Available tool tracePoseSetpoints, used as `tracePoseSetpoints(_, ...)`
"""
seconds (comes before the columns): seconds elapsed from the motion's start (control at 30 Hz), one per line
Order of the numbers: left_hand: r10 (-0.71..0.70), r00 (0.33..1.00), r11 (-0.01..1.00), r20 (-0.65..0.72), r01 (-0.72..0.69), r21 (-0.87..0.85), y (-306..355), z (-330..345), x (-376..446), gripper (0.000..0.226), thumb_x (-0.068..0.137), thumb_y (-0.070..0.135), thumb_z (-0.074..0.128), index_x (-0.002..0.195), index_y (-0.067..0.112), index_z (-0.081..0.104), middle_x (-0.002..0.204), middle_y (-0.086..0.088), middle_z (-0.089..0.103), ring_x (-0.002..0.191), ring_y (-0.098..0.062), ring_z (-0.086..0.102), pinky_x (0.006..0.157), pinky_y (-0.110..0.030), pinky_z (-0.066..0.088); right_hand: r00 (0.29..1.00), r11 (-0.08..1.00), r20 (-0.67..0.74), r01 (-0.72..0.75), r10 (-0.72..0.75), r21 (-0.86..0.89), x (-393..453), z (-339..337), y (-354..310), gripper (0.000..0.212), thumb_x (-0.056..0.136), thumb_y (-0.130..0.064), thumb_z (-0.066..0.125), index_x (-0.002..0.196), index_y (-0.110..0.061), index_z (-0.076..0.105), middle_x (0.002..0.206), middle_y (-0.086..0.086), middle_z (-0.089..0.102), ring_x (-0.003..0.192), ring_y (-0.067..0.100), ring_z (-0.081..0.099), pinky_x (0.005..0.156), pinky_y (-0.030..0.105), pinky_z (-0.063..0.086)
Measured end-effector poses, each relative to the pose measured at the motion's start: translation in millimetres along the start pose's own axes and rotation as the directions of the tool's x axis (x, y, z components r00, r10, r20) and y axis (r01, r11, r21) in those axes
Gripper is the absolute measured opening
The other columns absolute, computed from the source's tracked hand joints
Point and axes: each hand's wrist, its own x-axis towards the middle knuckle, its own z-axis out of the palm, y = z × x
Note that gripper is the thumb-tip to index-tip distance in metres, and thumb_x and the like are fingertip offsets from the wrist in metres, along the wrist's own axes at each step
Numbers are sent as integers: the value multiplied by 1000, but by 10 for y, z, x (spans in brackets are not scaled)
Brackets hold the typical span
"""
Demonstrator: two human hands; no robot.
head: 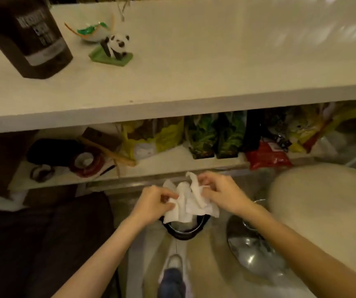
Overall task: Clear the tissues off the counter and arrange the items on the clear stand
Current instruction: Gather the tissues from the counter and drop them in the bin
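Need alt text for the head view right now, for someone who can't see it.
Both hands, left and right, hold crumpled white tissues over a small round bin on the floor. Above, the white counter carries a panda figurine and dark canister.

Dark cylindrical canister (pixel 27 37) sits at the white counter's (pixel 194 67) left end, black-and-white panda figurine (pixel 114 48) just right of it, small bowl (pixel 91 33) behind.

White counter (pixel 194 67) w/ cluttered shelf (pixel 172 162) below (dim light).
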Motion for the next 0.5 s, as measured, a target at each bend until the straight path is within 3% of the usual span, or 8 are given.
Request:
tracePoseSetpoints(0.1,-106,993,994,42,106,1,-435,588,309,26,77,14,66,102,20,68,101,-4,71,88,-13,63,78,-21,47,991,989,-39,-128,131,74,197,455,636,24,82,-9,59,106,-9,61,101,10,71,93,24,66,86,41,53)
tracePoseSetpoints(0.17,-172,983,985,55,172,6,-705,947,501,25,81,18,62,105,15,67,106,-8,70,92,-13,65,73,-13,43,976,973,-51,-206,212,99,335,798,1101,16,81,-7,61,95,-3,65,94,18,72,86,29,67,82,43,52)
tracePoseSetpoints(0.23,-188,978,981,84,192,-37,-990,1312,694,28,82,15,59,106,2,65,108,-18,68,81,4,65,63,-2,39,966,963,-36,-253,258,95,478,1163,1542,14,80,0,58,89,5,67,89,25,71,84,36,66,79,49,51)
tracePoseSetpoints(0.3,-196,974,979,117,201,-33,-1267,1663,864,26,83,5,57,107,-4,62,112,-23,64,77,10,63,66,0,38,938,935,-45,-338,344,110,594,1520,1966,13,79,6,54,84,11,66,87,29,70,84,39,66,77,50,51)
tracePoseSetpoints(0.4,-252,960,968,122,251,23,-1677,2168,1204,29,84,17,52,110,10,63,119,-10,64,102,-20,62,82,-17,40,899,900,-70,-424,432,103,758,1987,2516,18,84,3,48,85,11,64,93,28,68,88,38,64,70,34,44)
tracePoseSetpoints(0.5,-271,957,960,106,260,104,-2039,2634,1575,31,85,7,51,114,14,61,119,-12,63,101,-26,62,88,-29,47,877,873,0,-478,480,95,961,2414,2970,23,90,-4,41,101,6,59,110,24,62,95,32,59,71,26,37)
